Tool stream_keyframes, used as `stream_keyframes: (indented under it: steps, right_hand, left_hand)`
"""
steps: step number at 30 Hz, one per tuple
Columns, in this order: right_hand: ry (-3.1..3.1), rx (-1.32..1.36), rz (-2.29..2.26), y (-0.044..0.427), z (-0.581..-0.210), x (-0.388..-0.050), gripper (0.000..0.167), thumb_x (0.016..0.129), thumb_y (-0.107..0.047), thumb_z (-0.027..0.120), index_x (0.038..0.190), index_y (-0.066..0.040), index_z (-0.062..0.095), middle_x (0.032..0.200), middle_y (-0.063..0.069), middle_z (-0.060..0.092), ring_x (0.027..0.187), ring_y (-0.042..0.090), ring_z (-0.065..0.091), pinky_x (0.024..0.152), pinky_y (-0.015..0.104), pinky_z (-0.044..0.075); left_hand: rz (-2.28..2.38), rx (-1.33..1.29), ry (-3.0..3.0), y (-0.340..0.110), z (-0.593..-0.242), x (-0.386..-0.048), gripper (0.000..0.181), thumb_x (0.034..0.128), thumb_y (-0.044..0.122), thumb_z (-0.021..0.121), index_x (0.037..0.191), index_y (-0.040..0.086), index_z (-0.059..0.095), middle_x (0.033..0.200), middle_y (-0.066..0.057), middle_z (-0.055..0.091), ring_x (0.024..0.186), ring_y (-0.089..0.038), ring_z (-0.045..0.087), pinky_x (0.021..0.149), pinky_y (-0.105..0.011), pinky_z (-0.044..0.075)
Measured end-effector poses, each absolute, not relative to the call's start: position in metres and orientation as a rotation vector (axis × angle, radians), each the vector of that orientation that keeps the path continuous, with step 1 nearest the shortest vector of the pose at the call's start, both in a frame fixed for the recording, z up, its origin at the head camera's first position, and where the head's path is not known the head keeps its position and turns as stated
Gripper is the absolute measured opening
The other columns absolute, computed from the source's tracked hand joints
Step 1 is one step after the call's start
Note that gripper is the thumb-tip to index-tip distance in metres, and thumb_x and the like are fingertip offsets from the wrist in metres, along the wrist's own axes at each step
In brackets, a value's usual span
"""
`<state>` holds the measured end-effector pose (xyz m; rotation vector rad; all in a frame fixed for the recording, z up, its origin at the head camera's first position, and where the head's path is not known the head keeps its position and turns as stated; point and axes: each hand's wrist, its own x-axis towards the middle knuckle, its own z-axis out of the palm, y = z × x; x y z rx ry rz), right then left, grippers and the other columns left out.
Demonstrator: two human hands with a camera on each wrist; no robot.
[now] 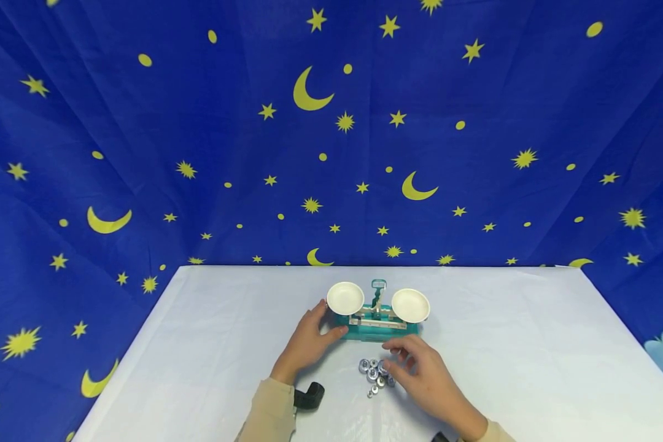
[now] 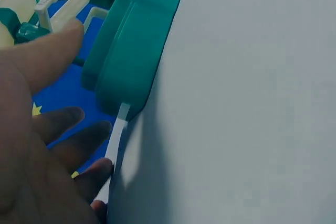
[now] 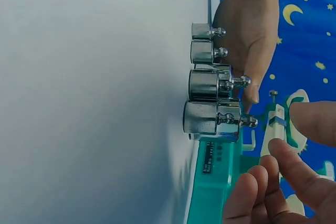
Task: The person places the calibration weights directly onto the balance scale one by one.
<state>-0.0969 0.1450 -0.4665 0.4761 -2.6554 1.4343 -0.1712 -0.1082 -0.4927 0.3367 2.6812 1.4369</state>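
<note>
A small teal balance scale (image 1: 364, 334) with two white pans (image 1: 345, 299) stands on the table. Beside its left end is my left hand (image 1: 307, 339), fingers extended and thumb toward the base; in the left wrist view, this hand (image 2: 31, 145) holds nothing, and contact with the base (image 2: 136, 40) is unclear. Several silver knobbed weights (image 1: 372, 374) are clustered in front of the scale. Just right of them hovers my right hand (image 1: 428, 377), its fingers bent. In the right wrist view, a gap separates its thumb and index finger (image 3: 302, 174), and the upright weights (image 3: 202, 85) are apart from them.
White cloth covers the table (image 1: 199, 368). Behind it hangs a blue curtain (image 1: 243, 153) with yellow stars and moons. A black wrist-worn device (image 1: 309, 397) juts out beside the left sleeve (image 1: 271, 408), left of the weights.
</note>
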Motion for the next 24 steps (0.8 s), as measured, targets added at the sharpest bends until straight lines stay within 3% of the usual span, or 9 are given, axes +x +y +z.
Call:
stream_keyframes:
  steps: [8, 15, 24]
  right_hand:
    - [-2.762, 0.381, 1.488, 0.1452, -0.4703, -0.1002, 0.02, 0.087, -0.021, 0.079, 0.105, -0.015, 0.072, 0.091, -0.004, 0.061, 0.079, 0.006, 0.055, 0.07, 0.022, 0.054]
    - [-2.801, 0.344, 1.558, 0.1453, -0.4732, -0.1017, 0.02, 0.087, -0.022, 0.079, 0.104, -0.014, 0.071, 0.092, -0.004, 0.061, 0.08, 0.007, 0.055, 0.07, 0.022, 0.054]
    - [-2.839, 0.309, 1.585, 0.1458, -0.4736, -0.1033, 0.017, 0.086, -0.02, 0.079, 0.1, -0.014, 0.07, 0.089, -0.004, 0.059, 0.076, 0.008, 0.053, 0.065, 0.021, 0.051]
  left_hand:
    - [1.415, 0.368, 2.705, -0.1079, -0.4952, -0.1711, 0.072, 0.0926, 0.04, 0.07, 0.148, 0.001, 0.046, 0.156, -0.029, 0.034, 0.146, -0.048, 0.025, 0.12, -0.063, 0.015]
    - [1.371, 0.44, 2.73, -0.1095, -0.4965, -0.1716, 0.07, 0.0944, 0.036, 0.069, 0.147, -0.003, 0.046, 0.154, -0.026, 0.039, 0.147, -0.04, 0.03, 0.123, -0.056, 0.011]
    - [1.353, 0.475, 2.737, -0.1093, -0.4962, -0.1723, 0.064, 0.095, 0.034, 0.069, 0.145, -0.001, 0.05, 0.153, -0.023, 0.043, 0.148, -0.039, 0.029, 0.123, -0.056, 0.011]
